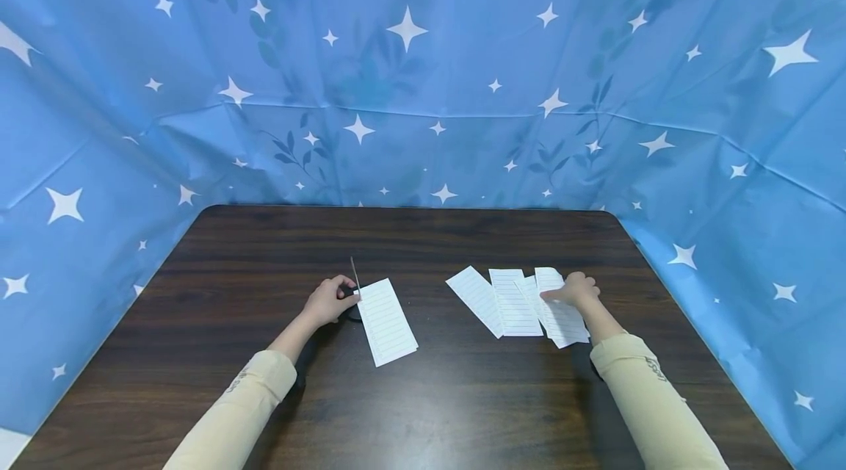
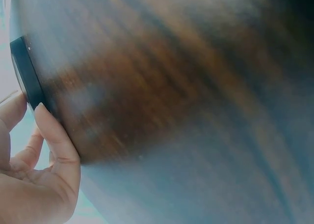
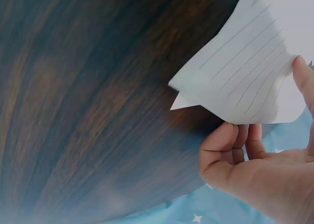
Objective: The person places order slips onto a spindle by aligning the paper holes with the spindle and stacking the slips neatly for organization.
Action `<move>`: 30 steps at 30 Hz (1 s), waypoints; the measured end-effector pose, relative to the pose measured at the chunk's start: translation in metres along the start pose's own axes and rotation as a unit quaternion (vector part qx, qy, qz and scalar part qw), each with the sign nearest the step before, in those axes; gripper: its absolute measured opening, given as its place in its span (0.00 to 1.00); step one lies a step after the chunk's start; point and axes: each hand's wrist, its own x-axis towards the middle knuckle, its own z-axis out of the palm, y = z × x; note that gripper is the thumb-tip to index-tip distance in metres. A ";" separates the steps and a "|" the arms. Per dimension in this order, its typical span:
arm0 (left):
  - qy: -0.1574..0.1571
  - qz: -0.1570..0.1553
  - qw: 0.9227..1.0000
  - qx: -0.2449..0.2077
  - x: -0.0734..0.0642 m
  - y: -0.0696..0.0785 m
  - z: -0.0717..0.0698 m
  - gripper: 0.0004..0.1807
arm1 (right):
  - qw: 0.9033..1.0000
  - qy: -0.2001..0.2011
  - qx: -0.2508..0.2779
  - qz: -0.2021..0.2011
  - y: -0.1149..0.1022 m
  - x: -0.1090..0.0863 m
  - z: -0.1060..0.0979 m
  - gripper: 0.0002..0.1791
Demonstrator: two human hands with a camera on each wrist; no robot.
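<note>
My left hand [image 1: 328, 301] grips the black round base [image 2: 27, 71] of a paper spike, whose thin rod [image 1: 355, 273] stands up from it. Against that rod lies the top corner of some white lined slips [image 1: 386, 323]; whether the rod pierces them, I cannot tell. Over on the right, my right hand [image 1: 573, 289] pinches a lined paper slip [image 3: 245, 71], thumb on its face and the other fingers under its edge. The slip's end curves up a little. More lined slips [image 1: 517, 305] are fanned out beside that hand, some overlapping.
A dark wood-grain table [image 1: 423, 396] carries everything. Behind it and along its sides hangs a blue cloth [image 1: 423, 154] with white stars. Bare tabletop separates the slips at the spike from the fanned ones.
</note>
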 end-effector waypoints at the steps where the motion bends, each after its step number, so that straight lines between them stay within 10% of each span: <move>1: -0.001 0.000 1.000 0.000 0.000 0.000 0.000 0.16 | 1.000 -0.004 0.012 0.005 0.000 0.001 0.000 0.43; 12: -0.008 0.002 1.000 -0.001 0.000 0.001 -0.002 0.17 | 0.993 0.028 0.113 0.034 -0.006 -0.003 0.005 0.46; 30: -0.031 -0.004 0.999 0.027 -0.004 0.003 -0.001 0.17 | 0.991 0.087 0.101 0.026 -0.007 -0.008 0.003 0.37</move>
